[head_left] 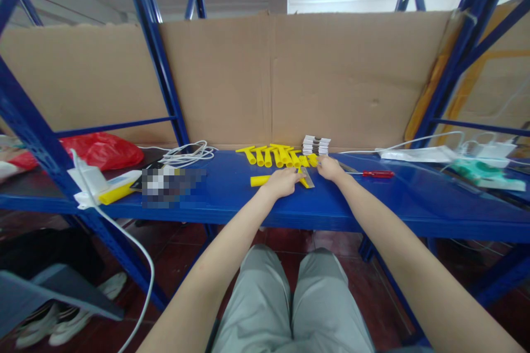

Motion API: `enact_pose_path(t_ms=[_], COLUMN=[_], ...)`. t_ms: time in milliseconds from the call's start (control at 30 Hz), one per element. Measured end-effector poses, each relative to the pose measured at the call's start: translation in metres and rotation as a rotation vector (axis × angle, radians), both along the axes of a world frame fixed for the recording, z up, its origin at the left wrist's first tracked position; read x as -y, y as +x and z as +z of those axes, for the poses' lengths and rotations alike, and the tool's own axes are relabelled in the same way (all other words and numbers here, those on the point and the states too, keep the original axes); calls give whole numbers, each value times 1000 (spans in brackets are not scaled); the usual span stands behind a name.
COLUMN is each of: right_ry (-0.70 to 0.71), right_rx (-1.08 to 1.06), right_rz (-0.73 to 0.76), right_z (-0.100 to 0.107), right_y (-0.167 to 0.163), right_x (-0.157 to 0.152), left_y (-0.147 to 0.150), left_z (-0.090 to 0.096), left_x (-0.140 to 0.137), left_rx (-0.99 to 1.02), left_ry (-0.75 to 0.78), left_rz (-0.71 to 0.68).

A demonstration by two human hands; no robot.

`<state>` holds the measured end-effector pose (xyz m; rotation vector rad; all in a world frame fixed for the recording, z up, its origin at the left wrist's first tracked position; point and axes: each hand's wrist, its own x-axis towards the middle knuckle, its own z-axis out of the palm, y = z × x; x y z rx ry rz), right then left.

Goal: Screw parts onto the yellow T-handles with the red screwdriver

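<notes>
My left hand [285, 182] is closed over a yellow-handled scraper lying flat on the blue bench. The handle end [259, 180] sticks out to the left of the hand, and the flat metal blade [308, 177] shows on the right. Just behind the blade, my right hand [328, 167] has its fingers curled at some small yellow plastic pieces [313, 160]. Whether one is pinched is hidden. Several yellow T-shaped scraper handles [268, 156] lie side by side beyond my left hand. A stack of thin blades with white wrapping [316, 145] stands behind my right hand.
A red-handled screwdriver [377, 174] lies right of my right hand. Coiled white cable [192, 151], a red plastic bag [107, 150] and a white-and-yellow item [118, 187] are on the left. A green-and-white power strip [486, 174] sits far right. Cardboard [331, 77] walls the back.
</notes>
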<state>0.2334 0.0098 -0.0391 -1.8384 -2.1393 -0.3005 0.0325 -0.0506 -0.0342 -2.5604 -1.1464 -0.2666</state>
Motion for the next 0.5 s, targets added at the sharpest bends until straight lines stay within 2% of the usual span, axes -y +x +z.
enact_pose_path(t_ms=[167,500], right_ry=[159,437], right_rx=[-112,-553], right_rz=[-9,-62], right_z=[0,4], right_y=[7,22], right_x=[-7,-6], left_y=[0,0], left_z=[1,0], left_x=[1,0], left_rx=[8,20], left_ry=[-13,-18], left_rz=[-12,-6])
